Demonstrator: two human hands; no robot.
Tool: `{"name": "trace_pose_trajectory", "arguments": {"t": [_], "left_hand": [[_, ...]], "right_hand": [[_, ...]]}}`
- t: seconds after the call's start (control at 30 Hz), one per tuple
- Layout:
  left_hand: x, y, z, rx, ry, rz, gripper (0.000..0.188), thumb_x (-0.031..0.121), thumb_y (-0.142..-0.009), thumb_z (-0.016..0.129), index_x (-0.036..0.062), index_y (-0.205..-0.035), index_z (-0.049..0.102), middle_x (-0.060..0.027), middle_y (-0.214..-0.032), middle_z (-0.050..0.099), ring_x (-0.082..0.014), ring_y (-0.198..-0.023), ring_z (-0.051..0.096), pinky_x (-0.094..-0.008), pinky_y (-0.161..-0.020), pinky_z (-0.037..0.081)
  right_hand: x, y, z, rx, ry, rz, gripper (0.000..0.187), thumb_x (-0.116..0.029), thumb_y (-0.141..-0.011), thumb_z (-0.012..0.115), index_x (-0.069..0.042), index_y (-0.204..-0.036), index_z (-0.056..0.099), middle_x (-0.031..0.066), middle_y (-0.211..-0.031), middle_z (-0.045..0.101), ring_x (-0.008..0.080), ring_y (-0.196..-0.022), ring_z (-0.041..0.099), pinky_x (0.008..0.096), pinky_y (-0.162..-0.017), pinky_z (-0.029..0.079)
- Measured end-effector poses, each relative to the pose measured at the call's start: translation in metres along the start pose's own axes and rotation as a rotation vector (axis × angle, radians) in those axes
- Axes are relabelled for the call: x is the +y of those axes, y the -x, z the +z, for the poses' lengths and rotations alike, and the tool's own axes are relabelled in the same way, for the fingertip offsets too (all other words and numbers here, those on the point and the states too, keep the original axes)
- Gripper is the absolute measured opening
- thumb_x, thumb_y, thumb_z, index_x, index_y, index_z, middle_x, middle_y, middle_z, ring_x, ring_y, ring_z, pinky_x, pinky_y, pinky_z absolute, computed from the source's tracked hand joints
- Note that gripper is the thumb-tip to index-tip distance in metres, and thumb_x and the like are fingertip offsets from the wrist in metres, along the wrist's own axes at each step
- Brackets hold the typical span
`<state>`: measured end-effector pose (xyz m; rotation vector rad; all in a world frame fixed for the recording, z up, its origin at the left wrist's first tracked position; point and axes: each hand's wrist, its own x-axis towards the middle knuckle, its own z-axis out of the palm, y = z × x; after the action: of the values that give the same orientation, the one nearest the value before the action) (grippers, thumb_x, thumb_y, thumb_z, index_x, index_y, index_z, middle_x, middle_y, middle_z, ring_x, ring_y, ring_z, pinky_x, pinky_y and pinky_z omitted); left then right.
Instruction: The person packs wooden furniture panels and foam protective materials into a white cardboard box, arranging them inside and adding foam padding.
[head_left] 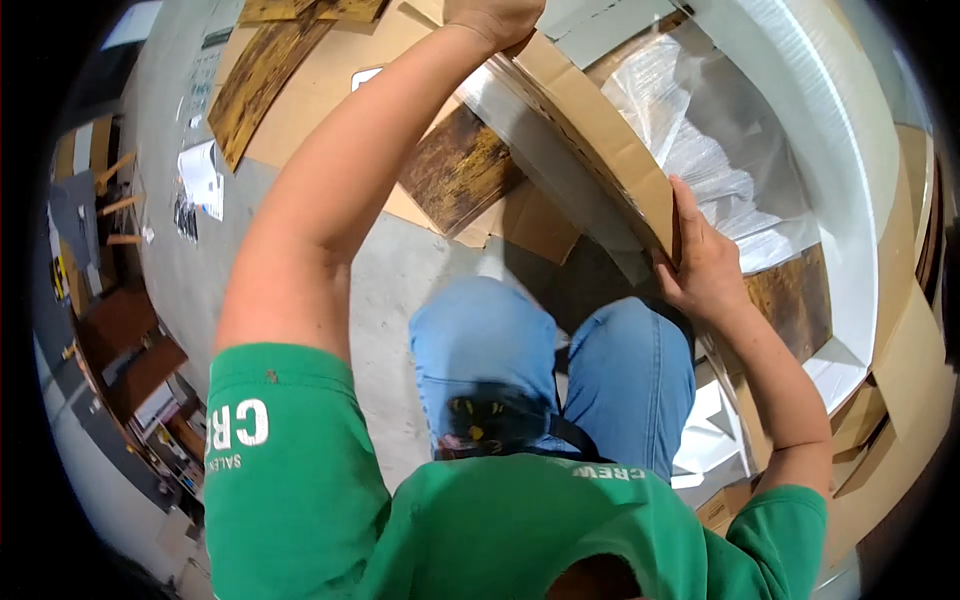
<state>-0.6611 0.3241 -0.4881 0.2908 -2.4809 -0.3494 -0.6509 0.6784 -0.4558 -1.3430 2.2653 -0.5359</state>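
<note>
A long brown cardboard piece (pixel 612 125) with a folded edge slants across the space before my knees. My left hand (pixel 492 18) is closed at its far end, partly cut off by the upper edge of the view. At the near end my right hand (pixel 708 258) grips the cardboard, thumb on one side and fingers along the other. Just right of it, a box lined with white foam (pixel 835 150) holds crumpled clear plastic wrap (pixel 705 165) and a dark brown wood-grain panel (pixel 792 300).
Wood-grain boards (pixel 265 85) lie on flat cardboard at the far left, and another board (pixel 460 170) lies beyond my knees. A paper sheet (pixel 203 178) and small bagged parts (pixel 185 217) rest on the grey floor. Shelving (pixel 135 340) stands at the left.
</note>
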Motion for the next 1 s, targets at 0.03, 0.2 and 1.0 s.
{"name": "trace_pose_trajectory", "arguments": {"t": [0.03, 0.2, 1.0], "left_hand": [[-0.003, 0.004, -0.006, 0.084, -0.01, 0.076, 0.047, 0.036, -0.082, 0.063, 0.0113, -0.12, 0.052, -0.0185, -0.115, 0.055, -0.0343, -0.098, 0.057, -0.0406, -0.082, 0.048], [0.021, 0.122, -0.055, -0.076, 0.025, -0.105, 0.013, 0.018, -0.082, 0.064, 0.0074, -0.086, 0.059, -0.0132, -0.083, 0.06, -0.0294, -0.076, 0.058, -0.0416, -0.064, 0.044], [0.193, 0.125, -0.133, -1.293, 1.17, -0.773, 0.03, 0.03, -0.09, 0.059, 0.0015, -0.084, 0.066, -0.0033, -0.073, 0.065, -0.0095, -0.067, 0.061, -0.0224, -0.063, 0.047]], "right_hand": [[0.0, 0.001, 0.001, 0.002, -0.006, -0.012, 0.093, -0.009, -0.069, 0.067, -0.012, -0.145, 0.014, 0.0168, -0.096, 0.057, 0.036, -0.081, 0.06, 0.0415, -0.067, 0.05], [0.008, 0.008, 0.0, 0.022, -0.044, 0.042, 0.094, -0.01, -0.069, 0.068, -0.012, -0.145, 0.013, 0.0164, -0.098, 0.057, 0.0364, -0.083, 0.06, 0.0426, -0.069, 0.05], [0.013, 0.002, -0.01, -0.025, -0.142, 0.093, 0.09, -0.016, -0.068, 0.066, -0.018, -0.144, 0.018, 0.0194, -0.089, 0.064, 0.0391, -0.08, 0.061, 0.0462, -0.069, 0.049]]}}
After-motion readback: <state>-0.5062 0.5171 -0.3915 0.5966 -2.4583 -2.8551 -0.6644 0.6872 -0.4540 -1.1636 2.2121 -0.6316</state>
